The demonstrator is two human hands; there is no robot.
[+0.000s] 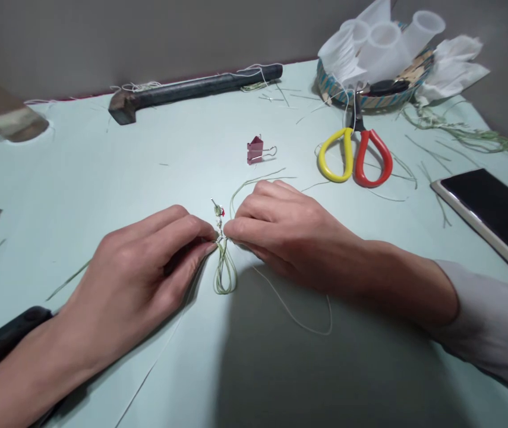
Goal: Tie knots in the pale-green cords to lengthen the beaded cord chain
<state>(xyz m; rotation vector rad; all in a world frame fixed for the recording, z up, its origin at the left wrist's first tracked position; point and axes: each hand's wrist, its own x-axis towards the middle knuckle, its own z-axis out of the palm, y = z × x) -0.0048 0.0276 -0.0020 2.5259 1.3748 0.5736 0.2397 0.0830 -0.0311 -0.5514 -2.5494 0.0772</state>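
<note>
Between my two hands lies a small bundle of green grass-like strands, bent into loops at its near end and bound with white thread at its middle. A tiny red spot shows near its far tip. My left hand pinches the bundle's left side at the binding, thumb and forefinger closed. From the right, my right hand has its fingers closed at the same binding; the fingertips are partly hidden. Thin white thread curls on the table below my right hand, and another length runs down from under my left.
Behind the hands lie a pink binder clip, scissors with yellow and red handles and a dark hammer-like tool. A basket holds white plastic cones. A phone lies right; loose green strands are scattered about.
</note>
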